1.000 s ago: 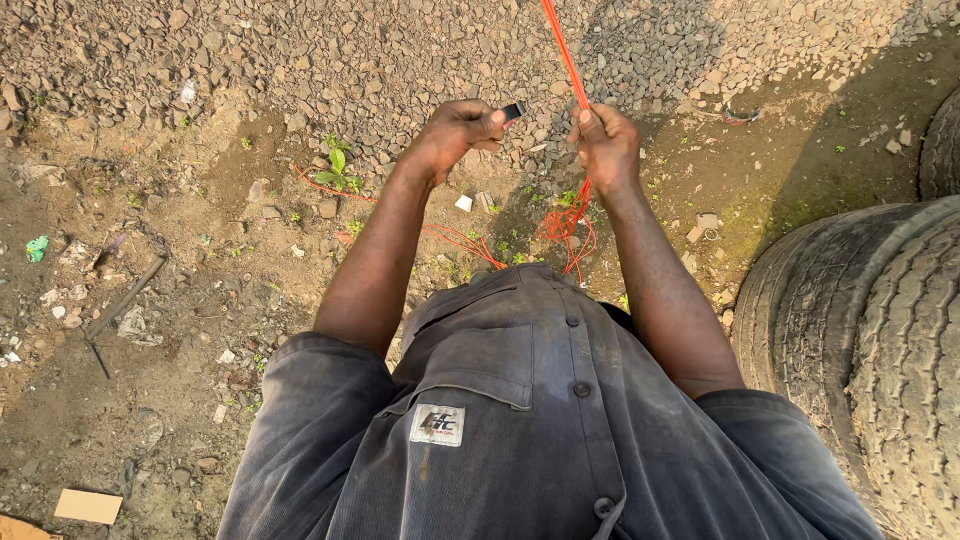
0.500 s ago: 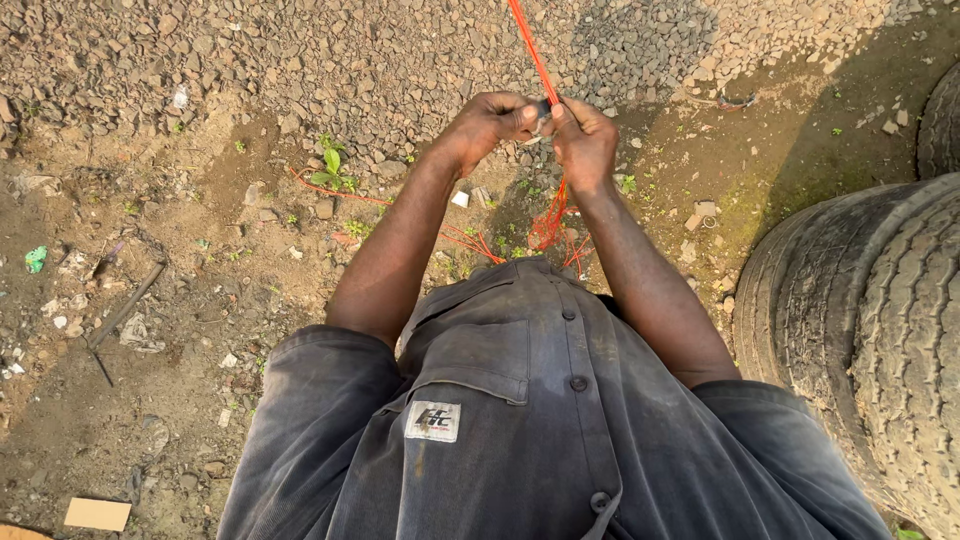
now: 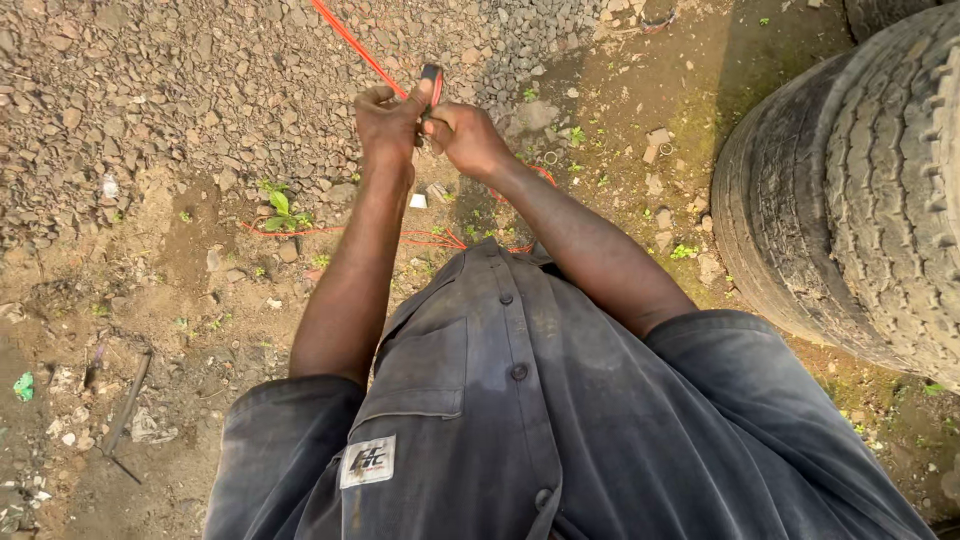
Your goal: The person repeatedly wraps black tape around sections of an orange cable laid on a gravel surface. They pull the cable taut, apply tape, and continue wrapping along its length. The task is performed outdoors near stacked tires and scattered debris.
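Both hands are meeting over the gravel, the left hand [image 3: 385, 115] pinching the red cord [image 3: 352, 38] and the right hand [image 3: 465, 135] closing on a small dark tool [image 3: 430, 78], best kept taut and steady.

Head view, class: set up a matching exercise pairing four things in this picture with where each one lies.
Things:
1. thin orange cord
2. large worn rubber tyres
3. small green leafy plant
4. small green scrap

Places:
A. far left edge, on the dirt
B. right side, stacked
C. running up from the hands to the top edge
D. on the ground left of the left forearm

Pairs: 1-C, 2-B, 3-D, 4-A
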